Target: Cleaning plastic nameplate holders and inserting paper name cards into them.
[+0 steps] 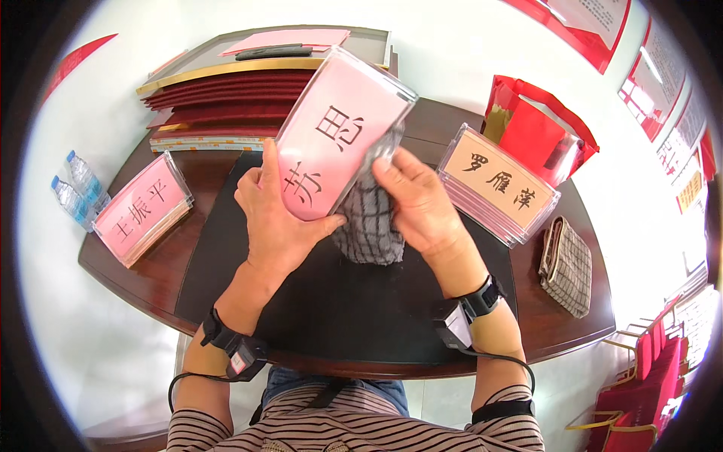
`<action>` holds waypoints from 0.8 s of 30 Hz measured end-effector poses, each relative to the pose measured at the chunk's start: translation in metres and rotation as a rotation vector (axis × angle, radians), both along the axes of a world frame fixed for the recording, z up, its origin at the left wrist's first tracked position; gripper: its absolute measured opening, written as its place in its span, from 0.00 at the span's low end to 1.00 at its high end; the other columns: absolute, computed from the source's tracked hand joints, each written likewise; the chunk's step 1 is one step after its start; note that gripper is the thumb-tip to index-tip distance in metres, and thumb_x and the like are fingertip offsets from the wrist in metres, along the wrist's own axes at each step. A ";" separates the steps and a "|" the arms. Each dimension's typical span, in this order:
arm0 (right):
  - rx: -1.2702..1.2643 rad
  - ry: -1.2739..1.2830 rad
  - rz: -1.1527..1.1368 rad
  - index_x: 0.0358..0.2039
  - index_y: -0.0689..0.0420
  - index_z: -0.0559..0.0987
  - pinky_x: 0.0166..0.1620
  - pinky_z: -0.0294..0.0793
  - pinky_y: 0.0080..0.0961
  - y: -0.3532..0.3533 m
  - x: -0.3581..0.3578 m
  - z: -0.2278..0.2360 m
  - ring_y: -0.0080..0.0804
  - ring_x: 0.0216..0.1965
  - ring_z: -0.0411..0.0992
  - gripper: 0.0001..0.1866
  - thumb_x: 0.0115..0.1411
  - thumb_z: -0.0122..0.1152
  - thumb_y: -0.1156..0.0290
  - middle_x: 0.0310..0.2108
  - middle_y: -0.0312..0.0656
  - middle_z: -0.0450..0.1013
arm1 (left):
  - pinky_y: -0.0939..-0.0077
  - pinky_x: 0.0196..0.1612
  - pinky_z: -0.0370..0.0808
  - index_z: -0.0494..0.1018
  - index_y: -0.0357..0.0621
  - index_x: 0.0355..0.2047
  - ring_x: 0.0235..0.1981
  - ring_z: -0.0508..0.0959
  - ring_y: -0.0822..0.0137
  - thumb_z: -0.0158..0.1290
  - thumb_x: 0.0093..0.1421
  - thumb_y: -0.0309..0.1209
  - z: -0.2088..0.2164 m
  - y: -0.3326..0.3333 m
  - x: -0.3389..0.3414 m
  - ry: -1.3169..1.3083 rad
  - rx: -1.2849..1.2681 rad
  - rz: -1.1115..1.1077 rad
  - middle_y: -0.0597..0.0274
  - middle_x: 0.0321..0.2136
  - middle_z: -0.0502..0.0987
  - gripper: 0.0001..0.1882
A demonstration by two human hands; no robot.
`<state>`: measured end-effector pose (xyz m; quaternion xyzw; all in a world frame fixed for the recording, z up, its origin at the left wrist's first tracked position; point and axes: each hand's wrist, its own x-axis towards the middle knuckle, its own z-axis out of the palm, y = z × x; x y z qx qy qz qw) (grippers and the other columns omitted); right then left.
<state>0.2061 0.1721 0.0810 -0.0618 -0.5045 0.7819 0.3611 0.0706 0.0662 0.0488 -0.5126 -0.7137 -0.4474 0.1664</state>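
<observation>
The left hand [267, 215] is clamped on the lower part of a clear name plate [324, 143] with a pink insert bearing black characters, its thumb at the lower corner and its fingers along the left side. The name plate is raised above the bench [139, 290] and tilted, its upper end leaning to the right. The right hand [422, 203] is closed around a grey checked cloth [369, 233], which is pressed to the right long edge of the name plate; the loose part of the cloth hangs below. Beneath both hands, a black mat [316, 316] covers the middle of the bench. At the left side of the bench is a pink plate stack [147, 211], with water bottles [79, 188] just beyond it. At the rear left are piled dark red folders [218, 98], topped by a gold-edged tray [196, 56] carrying pink sheets [301, 38]. To the right of the right hand is a tan-topped plate stack [493, 181]; a red bag [535, 135] stands behind it, and a folded brown checked cloth [566, 270] lies near the right edge.
</observation>
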 end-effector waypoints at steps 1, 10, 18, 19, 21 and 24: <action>0.057 -0.086 0.015 0.43 0.65 0.68 0.44 0.68 0.21 0.001 -0.002 -0.006 0.24 0.38 0.68 0.16 0.57 0.52 0.69 0.39 0.39 0.69 | 0.58 0.48 0.54 0.41 0.42 0.59 0.42 0.58 0.52 0.69 0.24 0.35 0.001 -0.001 0.000 0.009 0.010 -0.011 0.45 0.40 0.59 0.63; -0.003 -0.126 -0.139 0.36 0.64 0.70 0.38 0.71 0.22 0.008 0.000 -0.003 0.26 0.32 0.71 0.10 0.53 0.53 0.78 0.32 0.40 0.72 | 0.64 0.46 0.60 0.48 0.41 0.57 0.43 0.62 0.57 0.65 0.36 0.32 -0.006 0.006 -0.021 0.102 0.174 -0.262 0.52 0.41 0.61 0.50; -0.088 -0.041 -0.268 0.38 0.65 0.69 0.37 0.73 0.25 0.022 0.010 0.005 0.28 0.33 0.71 0.10 0.54 0.52 0.78 0.33 0.43 0.72 | 0.70 0.39 0.72 0.59 0.35 0.48 0.38 0.73 0.63 0.48 0.56 0.45 -0.011 0.014 -0.032 -1.074 0.045 -0.390 0.52 0.40 0.69 0.28; -0.065 -0.050 -0.280 0.38 0.65 0.69 0.37 0.72 0.24 0.020 0.008 0.003 0.27 0.33 0.71 0.11 0.54 0.51 0.78 0.32 0.42 0.71 | 0.70 0.41 0.71 0.60 0.36 0.48 0.40 0.72 0.64 0.45 0.56 0.48 -0.012 0.013 -0.031 -1.247 0.018 -0.635 0.53 0.41 0.69 0.28; -0.059 -0.024 -0.242 0.38 0.65 0.69 0.38 0.72 0.22 0.012 0.003 0.001 0.26 0.33 0.71 0.10 0.54 0.52 0.78 0.33 0.42 0.71 | 0.70 0.43 0.70 0.61 0.37 0.48 0.42 0.72 0.64 0.42 0.57 0.50 -0.010 0.012 -0.026 -1.411 -0.015 -0.882 0.53 0.42 0.70 0.29; -0.014 -0.065 -0.187 0.38 0.65 0.69 0.39 0.70 0.20 0.006 0.000 -0.003 0.23 0.33 0.70 0.11 0.53 0.54 0.78 0.34 0.40 0.72 | 0.69 0.49 0.67 0.60 0.37 0.49 0.47 0.68 0.67 0.39 0.59 0.49 0.001 0.013 -0.017 -1.486 0.258 -0.850 0.55 0.47 0.66 0.28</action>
